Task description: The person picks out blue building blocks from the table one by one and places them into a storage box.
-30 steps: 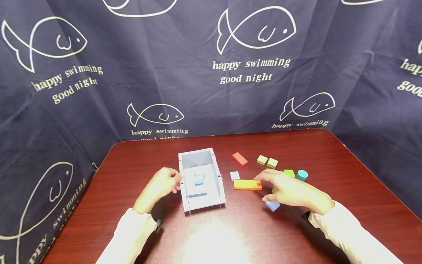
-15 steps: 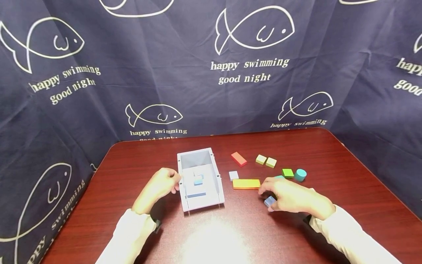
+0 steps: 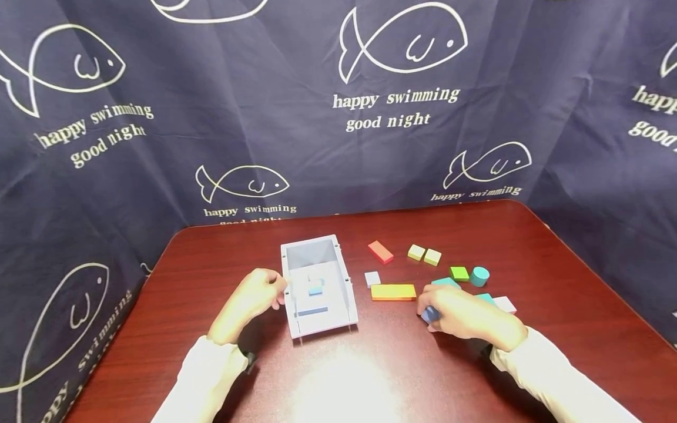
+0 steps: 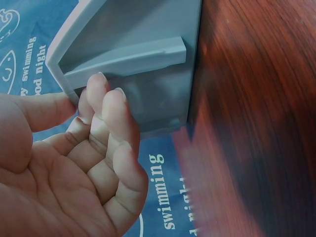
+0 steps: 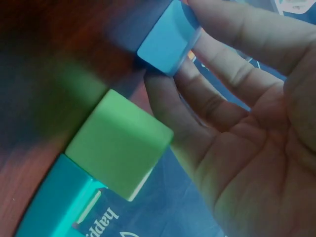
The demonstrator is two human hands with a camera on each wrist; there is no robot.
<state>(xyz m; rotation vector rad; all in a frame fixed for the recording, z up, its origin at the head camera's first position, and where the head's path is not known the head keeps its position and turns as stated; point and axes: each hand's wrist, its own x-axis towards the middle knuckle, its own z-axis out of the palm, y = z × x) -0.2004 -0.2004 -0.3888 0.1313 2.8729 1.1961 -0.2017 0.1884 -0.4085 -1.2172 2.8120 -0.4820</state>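
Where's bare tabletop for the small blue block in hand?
Bare: the red-brown table between the pale grey open box and the right hand, nearer than the orange rectangular block; also the far-left stretch beyond the left hand. Crowded: beyond the right hand, around the green square block and turquoise cylinder.

Left hand (image 3: 252,301) pinching, right hand (image 3: 459,312) pinching, forearms (image 3: 555,373) well apart

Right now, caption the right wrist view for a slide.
A right hand holds a blue rectangular block near a square green block.
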